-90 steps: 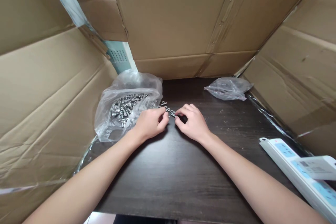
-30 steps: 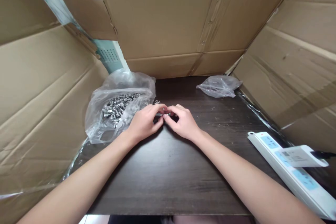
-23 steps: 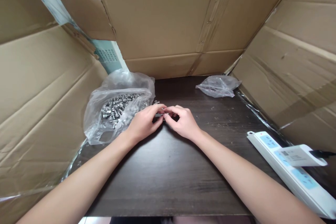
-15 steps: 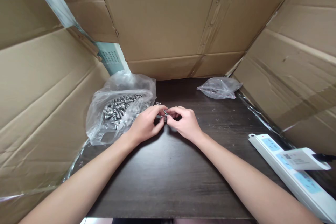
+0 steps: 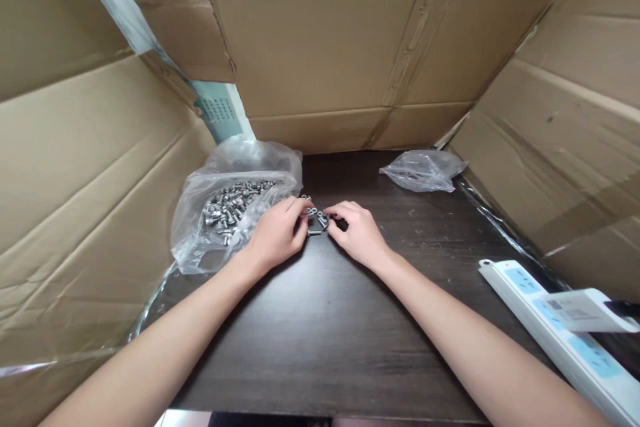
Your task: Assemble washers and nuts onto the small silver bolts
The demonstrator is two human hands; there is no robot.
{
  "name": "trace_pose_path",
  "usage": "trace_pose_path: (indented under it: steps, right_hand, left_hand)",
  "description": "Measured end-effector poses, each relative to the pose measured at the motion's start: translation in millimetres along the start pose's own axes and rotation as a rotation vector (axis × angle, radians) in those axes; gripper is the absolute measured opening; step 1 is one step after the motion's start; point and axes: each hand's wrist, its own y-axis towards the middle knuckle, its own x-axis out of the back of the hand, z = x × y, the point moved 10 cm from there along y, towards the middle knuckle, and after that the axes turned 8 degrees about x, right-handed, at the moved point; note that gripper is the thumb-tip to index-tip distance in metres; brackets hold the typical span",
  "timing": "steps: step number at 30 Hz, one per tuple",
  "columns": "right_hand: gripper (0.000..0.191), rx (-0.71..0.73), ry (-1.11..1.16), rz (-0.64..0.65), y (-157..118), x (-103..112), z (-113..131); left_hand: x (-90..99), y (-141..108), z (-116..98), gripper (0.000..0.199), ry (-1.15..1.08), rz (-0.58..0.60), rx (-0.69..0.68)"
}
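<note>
My left hand (image 5: 277, 235) and my right hand (image 5: 358, 233) meet fingertip to fingertip on a dark wooden table (image 5: 330, 320). Between them lies a small cluster of silver bolts and nuts (image 5: 316, 219). Both hands pinch at these small metal parts; which piece each finger holds is too small to tell. Just left of my left hand an open clear plastic bag (image 5: 230, 210) holds a heap of several silver bolts (image 5: 231, 203).
A second, crumpled clear plastic bag (image 5: 424, 170) lies at the back right. A white power strip (image 5: 560, 330) with a white adapter (image 5: 585, 310) plugged in sits at the right front. Cardboard panels (image 5: 330, 40) wall the table at left, back and right.
My hands have stayed together at the same spot, fingers shifting on the small parts. The loose bolts between them show more now. The view has tilted slightly.
</note>
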Motion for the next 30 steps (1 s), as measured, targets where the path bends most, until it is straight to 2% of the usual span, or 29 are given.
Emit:
trace_pose_path:
  steps: [4, 8, 13, 18, 23, 26, 30]
  right_hand:
    - [0.021, 0.046, -0.004, 0.034, 0, -4, 3]
    - [0.023, 0.034, 0.026, 0.012, 0, -1, 5]
    - [0.020, 0.065, -0.008, -0.022, 1, 6, 16]
    - [0.016, 0.080, -0.113, 0.043, 0, 2, 22]
    - [0.016, 0.082, -0.192, 0.087, 1, -4, 22]
    - [0.016, 0.031, -0.239, 0.045, 5, -5, 20]
    - [0.017, -0.066, -0.280, -0.026, 8, -6, 15]
  left_hand:
    - [-2.8, 0, 5, 0.023, -0.029, 0.014, 0.031]
    - [-0.8, 0, 6, 0.023, -0.089, -0.007, 0.038]
    - [0.6, 1, 2, 0.022, -0.259, -0.013, 0.032]
    - [-2.9, 1, 8, 0.024, -0.426, 0.000, 0.082]
    - [1.5, 2, 10, 0.026, -0.308, -0.064, 0.086]
    - [-0.5, 4, 6, 0.026, -0.247, -0.051, 0.076]
    - [-1.2, 6, 5, 0.025, -0.279, -0.055, 0.100]
